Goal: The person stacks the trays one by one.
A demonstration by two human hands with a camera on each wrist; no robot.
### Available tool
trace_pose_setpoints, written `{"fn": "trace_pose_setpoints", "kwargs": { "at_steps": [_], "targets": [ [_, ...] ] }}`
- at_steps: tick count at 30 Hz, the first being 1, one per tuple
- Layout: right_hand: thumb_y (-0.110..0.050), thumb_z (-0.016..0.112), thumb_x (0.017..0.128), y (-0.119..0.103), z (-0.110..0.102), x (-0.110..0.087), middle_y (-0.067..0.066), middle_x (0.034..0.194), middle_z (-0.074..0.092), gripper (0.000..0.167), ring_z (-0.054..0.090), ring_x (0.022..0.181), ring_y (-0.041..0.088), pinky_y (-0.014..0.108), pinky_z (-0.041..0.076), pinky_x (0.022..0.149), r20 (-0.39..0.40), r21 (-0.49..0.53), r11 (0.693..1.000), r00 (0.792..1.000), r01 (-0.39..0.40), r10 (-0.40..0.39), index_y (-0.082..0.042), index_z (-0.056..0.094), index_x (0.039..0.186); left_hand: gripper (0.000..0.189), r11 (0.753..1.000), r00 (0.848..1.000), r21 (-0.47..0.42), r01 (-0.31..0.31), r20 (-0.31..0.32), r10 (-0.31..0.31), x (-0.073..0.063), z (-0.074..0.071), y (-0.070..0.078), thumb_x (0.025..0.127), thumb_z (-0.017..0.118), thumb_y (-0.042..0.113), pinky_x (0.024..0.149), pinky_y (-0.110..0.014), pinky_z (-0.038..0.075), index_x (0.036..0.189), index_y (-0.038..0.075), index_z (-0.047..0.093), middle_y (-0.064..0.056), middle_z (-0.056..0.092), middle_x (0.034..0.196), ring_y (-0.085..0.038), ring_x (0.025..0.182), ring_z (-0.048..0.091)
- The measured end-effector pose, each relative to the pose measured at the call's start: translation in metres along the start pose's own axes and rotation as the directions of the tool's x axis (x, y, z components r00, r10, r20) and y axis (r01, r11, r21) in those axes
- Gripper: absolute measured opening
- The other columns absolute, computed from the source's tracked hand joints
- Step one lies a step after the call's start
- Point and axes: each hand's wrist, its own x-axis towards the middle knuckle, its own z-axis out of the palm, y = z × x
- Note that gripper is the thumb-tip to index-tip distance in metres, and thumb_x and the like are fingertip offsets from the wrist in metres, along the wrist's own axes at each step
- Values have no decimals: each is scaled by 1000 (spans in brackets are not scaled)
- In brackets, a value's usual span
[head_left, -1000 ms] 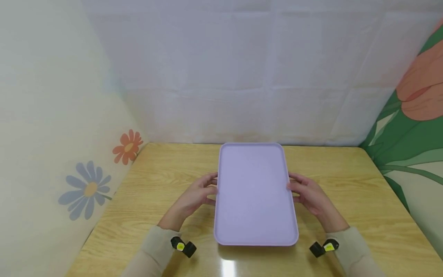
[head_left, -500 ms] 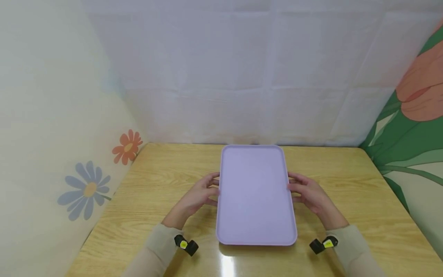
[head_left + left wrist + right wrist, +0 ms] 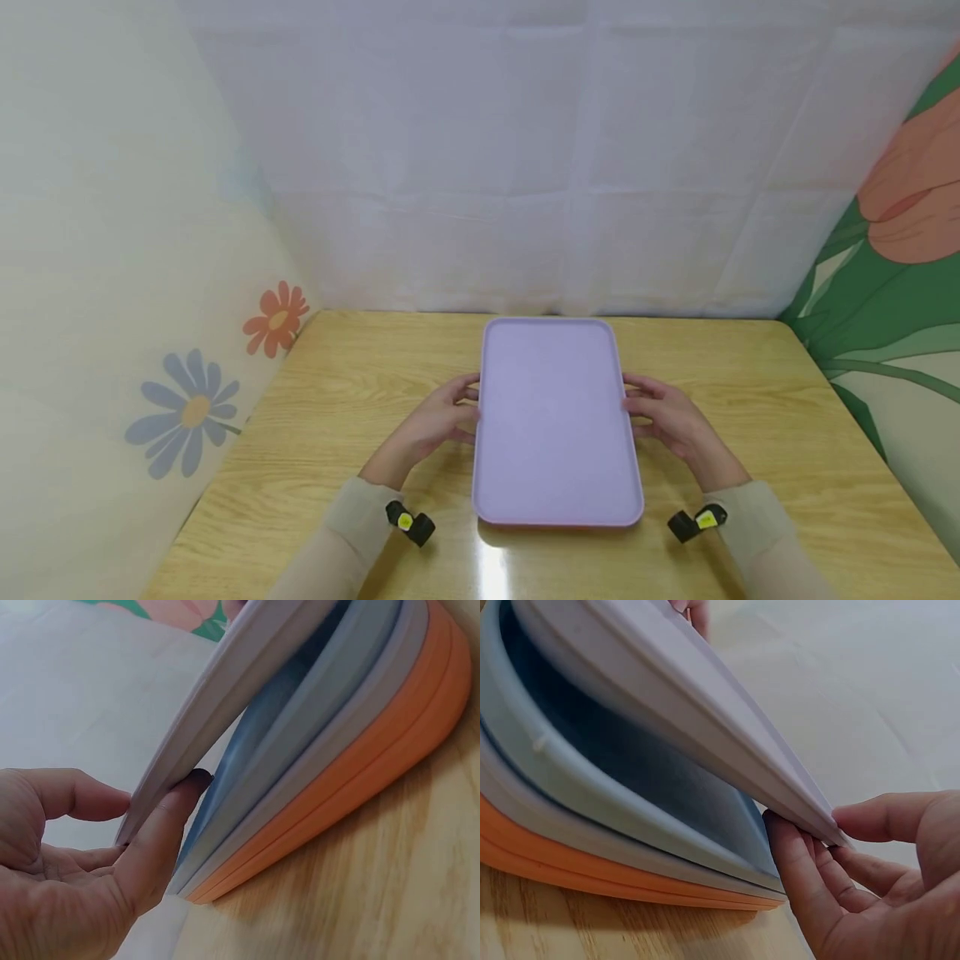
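Note:
Level above a stack, a lilac rectangular tray point(image 3: 558, 421) spans the space between my two hands. My left hand point(image 3: 438, 421) pinches its left long edge, thumb at the rim and fingers underneath, as the left wrist view shows. On the opposite edge my right hand point(image 3: 671, 421) grips the same way. Beneath, in the left wrist view, lie a blue tray point(image 3: 330, 697), another lilac tray point(image 3: 405, 656) and an orange tray point(image 3: 420, 712), nested on the wood. A gap separates the held tray from the blue one. From the head view the stack is almost wholly hidden.
The wooden table point(image 3: 360, 358) reaches back to a white cloth point(image 3: 450, 167). A flower-printed wall point(image 3: 90, 292) borders the left side, and a panel with a large tulip print point(image 3: 907, 292) borders the right. Each wrist wears a small black camera.
The lilac tray has come down a little and looks slightly smaller in the head view. My left hand has shifted slightly right with it; the right hand has barely moved.

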Motion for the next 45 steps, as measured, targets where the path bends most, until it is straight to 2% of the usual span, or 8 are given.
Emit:
{"fn": "trace_pose_setpoints", "kwargs": {
  "at_steps": [11,16,21,30,37,45],
  "targets": [
    [-2,57,98,0,-1,6,-3,103,66,65,66,88,10,30,60,75,-27,-42,998,999,-38,37,9,27,154,75,1000,1000,9,0,-12,0,8,0,-4,88,57,-5,77,-48,63,156,-3,26,-31,50,134,-24,100,62],
    [-3,58,97,-1,1,9,3,109,62,65,64,88,10,29,60,74,-34,-95,995,999,-39,36,9,29,154,73,998,1000,63,-7,-22,8,7,0,0,88,58,-3,78,-47,63,155,-4,29,-30,49,133,-26,100,63],
    [-2,59,95,-2,4,8,5,106,62,64,63,90,12,30,60,75,-35,-148,988,999,-39,34,10,32,152,72,993,999,120,10,-40,-6,8,0,1,87,59,-3,79,-47,63,154,-5,32,-29,47,133,-29,102,62],
    [-1,62,94,-2,4,9,7,98,66,58,64,83,12,28,59,71,-100,-315,946,994,-80,51,9,42,148,72,986,999,161,34,-29,-30,14,0,-3,85,59,-2,79,-42,63,153,-3,35,-26,46,131,-25,95,59],
    [0,65,93,3,5,9,6,91,67,58,63,76,11,24,58,68,-113,-321,943,992,-86,52,10,44,146,68,981,999,192,36,-37,-29,15,0,-6,84,58,-4,75,-38,64,149,-9,38,-19,43,120,-22,88,57],
    [-5,68,93,6,3,9,12,98,71,58,65,76,12,26,58,69,-123,-371,923,991,-99,57,8,46,145,69,972,999,233,32,-49,-21,13,0,-8,84,61,-5,75,-40,64,149,-8,39,-23,45,124,-24,91,58]
  ]
}}
